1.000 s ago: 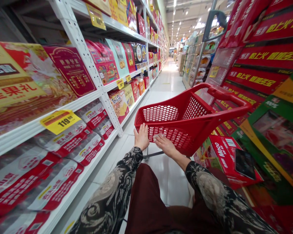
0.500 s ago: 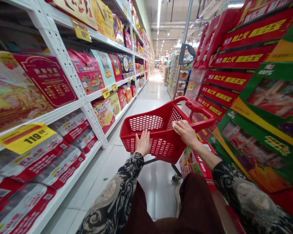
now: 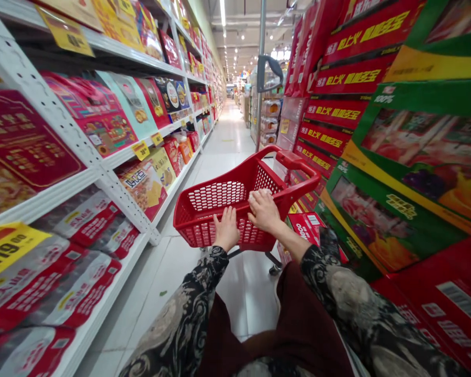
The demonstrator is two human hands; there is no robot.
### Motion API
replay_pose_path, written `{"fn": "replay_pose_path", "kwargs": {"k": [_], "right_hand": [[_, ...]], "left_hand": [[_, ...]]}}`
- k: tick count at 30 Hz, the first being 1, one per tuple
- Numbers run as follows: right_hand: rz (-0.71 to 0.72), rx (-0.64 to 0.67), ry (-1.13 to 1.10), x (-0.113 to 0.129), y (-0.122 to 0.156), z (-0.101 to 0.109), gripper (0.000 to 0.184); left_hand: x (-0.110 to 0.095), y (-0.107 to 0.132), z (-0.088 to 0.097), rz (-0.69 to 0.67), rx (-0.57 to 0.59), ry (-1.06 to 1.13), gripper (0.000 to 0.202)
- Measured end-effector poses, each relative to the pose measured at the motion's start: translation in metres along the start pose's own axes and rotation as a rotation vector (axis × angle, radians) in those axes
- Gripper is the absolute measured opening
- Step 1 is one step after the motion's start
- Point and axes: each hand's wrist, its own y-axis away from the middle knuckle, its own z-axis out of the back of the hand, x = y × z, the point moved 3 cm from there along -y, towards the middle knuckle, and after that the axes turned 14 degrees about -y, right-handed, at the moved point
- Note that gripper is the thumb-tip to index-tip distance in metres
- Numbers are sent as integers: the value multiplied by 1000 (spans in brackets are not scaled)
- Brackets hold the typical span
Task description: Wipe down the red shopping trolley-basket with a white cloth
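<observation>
A red plastic trolley basket (image 3: 204, 207) with a raised handle (image 3: 294, 159) stands in the aisle just ahead of my knees. My left hand (image 3: 226, 229) is closed over its near rim, fingers hooked inside the edge. My right hand (image 3: 264, 209) rests on the right-hand rim close by, fingers curled down on a small pale cloth (image 3: 255, 195) that shows only past the fingertips. The two hands are a hand's width apart. I see nothing inside the basket.
White shelving (image 3: 102, 175) with boxed and bagged goods and yellow price tags (image 3: 141, 150) runs along the left. Stacked red and green cartons (image 3: 380, 173) crowd the right, one red box (image 3: 308, 228) beside the basket. A pale tiled aisle (image 3: 227, 139) and a grey pole (image 3: 261, 78) lie ahead.
My right hand went from the basket's outer front wall up to the far right rim, then back along the rim toward my left hand. My left hand kept its grip.
</observation>
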Motion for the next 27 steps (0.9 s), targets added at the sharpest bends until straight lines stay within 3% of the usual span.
{"fn": "replay_pose_path", "kwargs": {"k": [4,7,12,16,18,23,27], "right_hand": [[-25,3,-39,1,-4,0,40],[-129,-29,-30,-12,-1,8,36],[-220,-34,-105,-17,3,11,45],[-204,-35,-208,-21,7,18,53],[-185,-49,-262,-23,10,23,56],[-223,-92,-302,-23,12,26,56],[-279,-129,-206,-28,12,26,49]], "left_hand": [[-1,-3,4,3,27,24,66],[-5,-6,11,-26,-39,56,64],[-37,-23,37,-201,-198,142,66],[-55,-39,45,-300,-129,235,69],[-60,-46,44,-289,-97,264,65],[-71,-59,40,-134,-144,278,48],[-61,-54,33,-103,-210,269,43]]}}
